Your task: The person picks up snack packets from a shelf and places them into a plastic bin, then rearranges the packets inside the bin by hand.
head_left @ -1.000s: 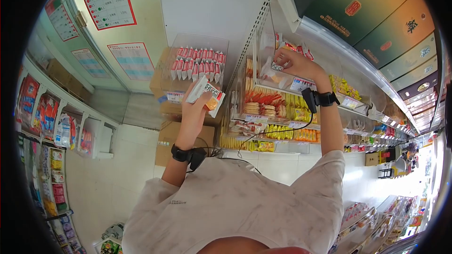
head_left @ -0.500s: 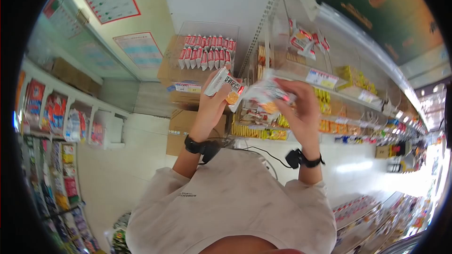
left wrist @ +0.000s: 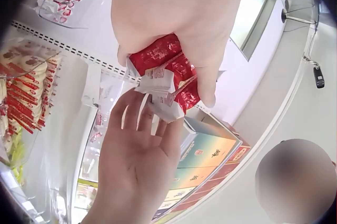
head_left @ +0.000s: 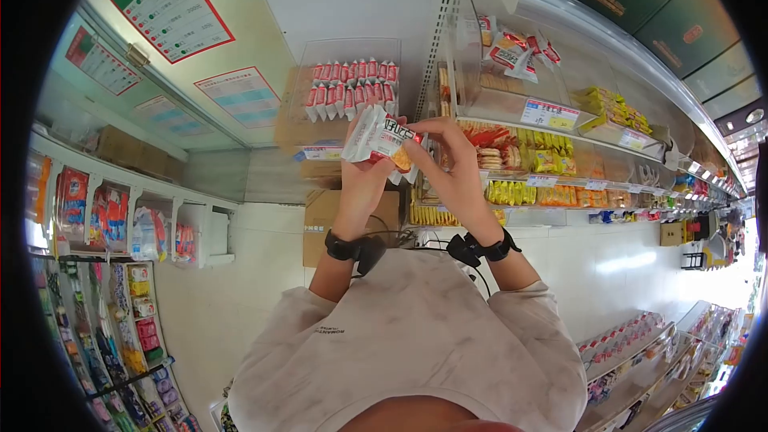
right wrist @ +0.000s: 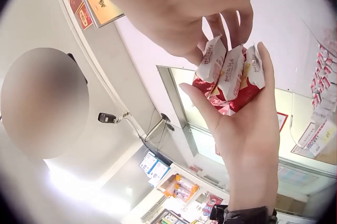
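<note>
Several red and white snack packets [head_left: 376, 138] with a cookie picture on the front are bunched together in front of the shirt. My left hand [head_left: 362, 186] grips the bunch from its near side, thumb across the front. At the right edge of the bunch, my right hand [head_left: 458, 170] pinches a packet between thumb and fingers. Three packet ends [right wrist: 230, 74] stand side by side in the right wrist view, held in the left palm [right wrist: 247, 134]. Red backs of packets [left wrist: 176, 63] show in the left wrist view, with the right fingers behind them.
Behind the hands, a clear box holds upright rows of red and white packets [head_left: 352, 94]. Loose packets [head_left: 512, 54] lie in a shelf bin at the right, above crackers [head_left: 500, 156] and yellow packs [head_left: 548, 162]. A cardboard carton [head_left: 316, 228] stands on the floor. Another shelf [head_left: 164, 250] runs along the left.
My right hand has come from the shelf bin at the right with a packet and brought it against the bunch in the left hand. The left hand keeps its hold.
</note>
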The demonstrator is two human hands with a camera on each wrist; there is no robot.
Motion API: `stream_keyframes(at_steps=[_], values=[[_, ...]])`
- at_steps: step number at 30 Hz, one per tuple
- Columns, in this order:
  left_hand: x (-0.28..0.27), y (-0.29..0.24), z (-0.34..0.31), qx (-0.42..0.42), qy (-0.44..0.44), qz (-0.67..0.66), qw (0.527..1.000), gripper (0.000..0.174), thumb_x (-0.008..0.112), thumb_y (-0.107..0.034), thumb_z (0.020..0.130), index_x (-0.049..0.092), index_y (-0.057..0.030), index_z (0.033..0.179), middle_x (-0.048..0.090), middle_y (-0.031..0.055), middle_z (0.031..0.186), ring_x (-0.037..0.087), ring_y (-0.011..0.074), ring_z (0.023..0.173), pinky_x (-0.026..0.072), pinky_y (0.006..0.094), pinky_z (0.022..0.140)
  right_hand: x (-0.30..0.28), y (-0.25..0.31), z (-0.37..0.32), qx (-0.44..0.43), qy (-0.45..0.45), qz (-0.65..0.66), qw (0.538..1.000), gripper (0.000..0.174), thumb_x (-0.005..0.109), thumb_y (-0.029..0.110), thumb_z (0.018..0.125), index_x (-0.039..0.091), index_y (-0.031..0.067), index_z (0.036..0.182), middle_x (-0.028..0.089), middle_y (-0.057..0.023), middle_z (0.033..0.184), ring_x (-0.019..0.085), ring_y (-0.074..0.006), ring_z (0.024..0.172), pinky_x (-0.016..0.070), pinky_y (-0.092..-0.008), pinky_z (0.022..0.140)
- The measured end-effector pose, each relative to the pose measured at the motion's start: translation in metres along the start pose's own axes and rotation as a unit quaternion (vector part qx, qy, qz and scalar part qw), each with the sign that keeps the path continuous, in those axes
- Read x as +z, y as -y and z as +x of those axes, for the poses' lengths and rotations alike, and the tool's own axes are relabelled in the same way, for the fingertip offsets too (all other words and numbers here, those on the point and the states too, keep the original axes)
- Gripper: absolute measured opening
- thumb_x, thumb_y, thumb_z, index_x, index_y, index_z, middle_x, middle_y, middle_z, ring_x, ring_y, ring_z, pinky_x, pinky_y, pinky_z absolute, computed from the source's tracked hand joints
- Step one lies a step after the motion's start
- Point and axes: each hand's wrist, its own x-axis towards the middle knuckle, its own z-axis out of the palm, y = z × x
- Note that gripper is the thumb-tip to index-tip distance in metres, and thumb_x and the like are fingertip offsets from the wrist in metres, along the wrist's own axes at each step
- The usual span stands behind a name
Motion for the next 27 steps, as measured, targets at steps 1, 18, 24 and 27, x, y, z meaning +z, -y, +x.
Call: stream_keyframes(at_steps=[1, 18, 24, 27], values=[[-0.002, -0.004, 0.001, 0.012, 0.010, -0.015, 1.000, 0.079, 0.065, 0.001, 0.084, 0.031, -0.0055, 0.156, 0.054, 0.0169, 0.138, 0.059, 0.0257, 0.125, 0.0546, 0.0391, 0.099, 0.004, -0.001, 0.002, -0.012, 0.012, -0.004, 1.000, 0.021, 0.074, 0.005, 0.089, 0.067, 0.0010, 0.109, 0.065, -0.0126, 0.109, 0.064, -0.0233, 0.103, 0.0502, -0.0340, 0.090], [-0.075, 0.008, -0.026, -0.017, -0.125, -0.053, 0.991, 0.067, 0.066, -0.011, 0.095, 0.034, -0.0034, 0.153, 0.054, 0.0139, 0.143, 0.057, 0.0278, 0.128, 0.0475, 0.0460, 0.109, -0.024, 0.039, 0.019, -0.085, 0.062, -0.126, 0.986, 0.024, 0.071, 0.009, 0.091, 0.068, 0.0021, 0.114, 0.066, -0.0118, 0.105, 0.066, -0.0246, 0.095, 0.0525, -0.0332, 0.083], [-0.045, -0.003, -0.014, -0.006, -0.126, -0.075, 0.989, 0.067, 0.061, -0.001, 0.095, 0.032, -0.0054, 0.155, 0.049, 0.0140, 0.148, 0.053, 0.0286, 0.133, 0.0439, 0.0455, 0.112, -0.109, 0.061, 0.067, -0.069, -0.051, -0.289, 0.953, 0.023, 0.065, 0.011, 0.094, 0.067, 0.0008, 0.115, 0.072, -0.0130, 0.101, 0.070, -0.0242, 0.087, 0.0540, -0.0324, 0.082], [-0.040, -0.002, -0.012, 0.005, -0.093, -0.055, 0.994, 0.065, 0.059, -0.006, 0.099, 0.030, -0.0048, 0.156, 0.045, 0.0155, 0.152, 0.052, 0.0367, 0.134, 0.0421, 0.0501, 0.114, -0.167, 0.020, 0.100, 0.015, 0.056, -0.369, 0.928, 0.040, 0.064, 0.027, 0.098, 0.062, 0.0080, 0.133, 0.072, -0.0150, 0.110, 0.070, -0.0253, 0.093, 0.0539, -0.0341, 0.085]])
